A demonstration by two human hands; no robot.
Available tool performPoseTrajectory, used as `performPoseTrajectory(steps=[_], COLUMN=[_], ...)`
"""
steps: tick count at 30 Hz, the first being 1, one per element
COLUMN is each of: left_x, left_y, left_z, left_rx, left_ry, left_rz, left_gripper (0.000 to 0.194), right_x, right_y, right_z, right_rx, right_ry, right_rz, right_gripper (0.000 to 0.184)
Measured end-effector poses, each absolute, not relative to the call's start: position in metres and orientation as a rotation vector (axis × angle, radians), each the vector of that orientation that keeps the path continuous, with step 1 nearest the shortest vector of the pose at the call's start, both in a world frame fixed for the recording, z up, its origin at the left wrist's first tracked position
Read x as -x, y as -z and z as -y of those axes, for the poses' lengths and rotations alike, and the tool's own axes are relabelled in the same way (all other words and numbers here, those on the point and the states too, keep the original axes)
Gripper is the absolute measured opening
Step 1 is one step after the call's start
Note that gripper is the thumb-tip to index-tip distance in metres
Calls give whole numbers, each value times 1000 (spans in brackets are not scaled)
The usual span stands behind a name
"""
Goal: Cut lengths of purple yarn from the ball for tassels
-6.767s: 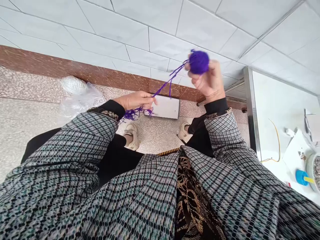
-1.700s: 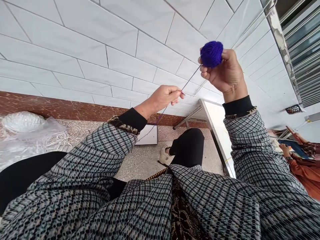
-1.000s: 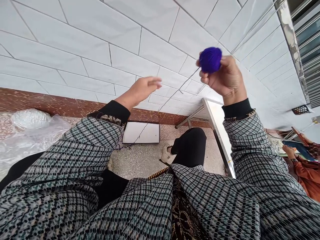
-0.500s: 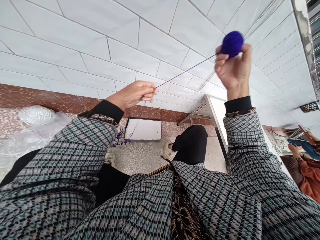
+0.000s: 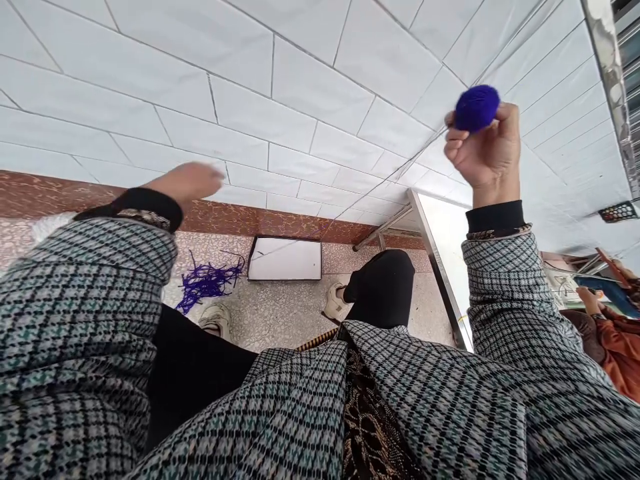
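In my right hand (image 5: 485, 157), raised at the upper right, the fingers are closed round a purple ball of yarn (image 5: 477, 108). A thin yarn strand (image 5: 367, 193) slopes from the ball down past the wall's base towards a flat white box or lid with dark edges (image 5: 285, 260) on the floor. My left hand (image 5: 193, 181) is out at the left, well away from that strand; its fingers are smeared by motion. On the floor below it lies a loose tangle of purple yarn (image 5: 207, 280), just left of the white box.
A white-tiled wall (image 5: 240, 80) with a reddish-brown base rises in front. At the right stands a white table with a metal edge (image 5: 440, 267). Farther right a person in an orange garment (image 5: 620, 350) is partly in view. A white bundle (image 5: 50, 227) shows behind my left sleeve.
My left hand has swung left, away from the strand it was pinching, and the strand hangs slacker. My right hand with the ball has shifted slightly right and down. The floor tangle has come into fuller view.
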State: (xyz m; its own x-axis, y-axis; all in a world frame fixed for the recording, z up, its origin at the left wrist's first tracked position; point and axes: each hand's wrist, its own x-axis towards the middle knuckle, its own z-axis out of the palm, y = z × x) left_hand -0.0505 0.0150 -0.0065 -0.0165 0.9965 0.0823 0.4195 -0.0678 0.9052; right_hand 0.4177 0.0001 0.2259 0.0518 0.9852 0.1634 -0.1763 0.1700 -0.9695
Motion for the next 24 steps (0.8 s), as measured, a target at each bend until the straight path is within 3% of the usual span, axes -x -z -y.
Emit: performPoseTrajectory(steps=[1,5,10,13,18,24], left_x=[29,-65,-133,-138,-118,-69], left_y=[-11,-74,-110,-109,-86,-27], left_z=[-14,10,40,43,37,31], left_rx=[-1627,-1701,-1570,-1549,-1623,-1244], left_ry=[-952,-1105,-1243,-1274,-1116,-873], left_rz=[-1534,-1072,-752,-844,-890,-754], left_gripper=[19,51,30,14,16,23], right_x=[-398,-344,-327,-322,-329,-407], right_y=[-223,-212,-193,-181,-164,-174], right_z=[8,27,22,19,13,-41], right_rx=[1038,1096,1000,1014,1045,618], right_ry=[-1176,-1402,-1569,-1580,-1614,-1654], right_rz=[1185,1269,1261,1176,1201,1245], right_gripper=[36,43,49,42,34,62])
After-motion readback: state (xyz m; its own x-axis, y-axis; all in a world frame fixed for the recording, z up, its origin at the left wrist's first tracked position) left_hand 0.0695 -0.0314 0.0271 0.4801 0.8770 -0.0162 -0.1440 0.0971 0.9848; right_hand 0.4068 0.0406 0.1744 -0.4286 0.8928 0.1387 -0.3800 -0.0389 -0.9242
